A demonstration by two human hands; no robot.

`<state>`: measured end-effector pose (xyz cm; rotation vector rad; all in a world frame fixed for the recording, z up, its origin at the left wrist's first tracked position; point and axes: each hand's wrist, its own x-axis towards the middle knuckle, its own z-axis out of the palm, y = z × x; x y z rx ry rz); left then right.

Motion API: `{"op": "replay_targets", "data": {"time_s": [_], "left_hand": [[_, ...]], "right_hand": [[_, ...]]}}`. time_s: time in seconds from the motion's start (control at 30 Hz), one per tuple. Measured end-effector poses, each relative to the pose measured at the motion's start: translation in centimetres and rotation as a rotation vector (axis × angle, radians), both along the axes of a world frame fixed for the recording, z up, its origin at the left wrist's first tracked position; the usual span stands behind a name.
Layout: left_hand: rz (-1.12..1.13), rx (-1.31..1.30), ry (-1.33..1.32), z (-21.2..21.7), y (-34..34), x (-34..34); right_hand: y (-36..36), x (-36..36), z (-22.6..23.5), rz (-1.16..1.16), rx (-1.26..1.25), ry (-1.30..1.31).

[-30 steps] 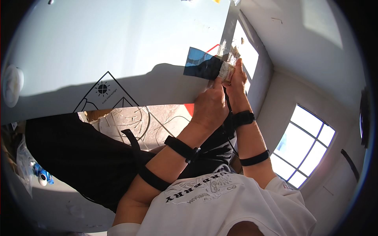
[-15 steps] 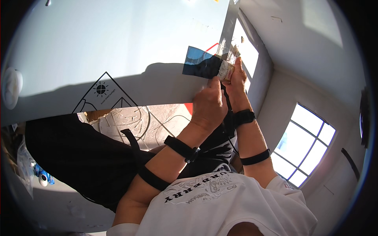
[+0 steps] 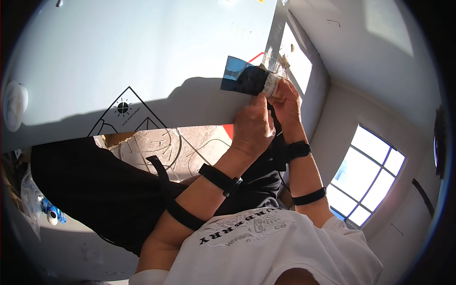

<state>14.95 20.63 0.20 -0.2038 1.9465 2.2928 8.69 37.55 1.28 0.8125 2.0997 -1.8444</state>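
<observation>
Table: a big pale tabletop [image 3: 142,57] fills the upper left, with a black triangle and sun drawing [image 3: 124,110] printed near its edge.
Shadow: a dark shadow lies across the table's near edge, under the raised hands.
Lap: black trousers [image 3: 90,190] spread below the table edge, with a black strap [image 3: 161,175] across them.
Shirt: a white shirt [image 3: 266,247] with dark print fills the bottom centre.
Window: a paned window [image 3: 365,175] sits at the lower right, bright with daylight.
Arms: both forearms rise from the lower edge, each with black bands at wrist and forearm.
Left hand: the left hand [image 3: 252,128] is curled, fingertips pinched on the small object; its back faces the camera.
Right hand: the right hand [image 3: 289,110] is closed around the same object from the far side, thumb up by its pale end.
Object: a small dark block with a pale ribbed end [image 3: 271,85] is held between both hands, above the table's right end.
Card: a dark blue card [image 3: 237,76] sticks out to the left of the block, just over the tabletop; whether it touches the table I cannot tell.
</observation>
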Motion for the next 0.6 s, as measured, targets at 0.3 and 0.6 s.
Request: {"op": "replay_targets", "data": {"time_s": [0.3, 0.6], "left_hand": [[0.056, 0.069, 0.008, -0.5, 0.2, 0.2], [0.108, 0.117, 0.069, -0.8, 0.7, 0.2]], "right_hand": [[-0.7, 0.8, 1.4, 0.097, -0.143, -0.028], [1.2, 1.2, -0.1, 0.142, -0.214, 0.004]]}}
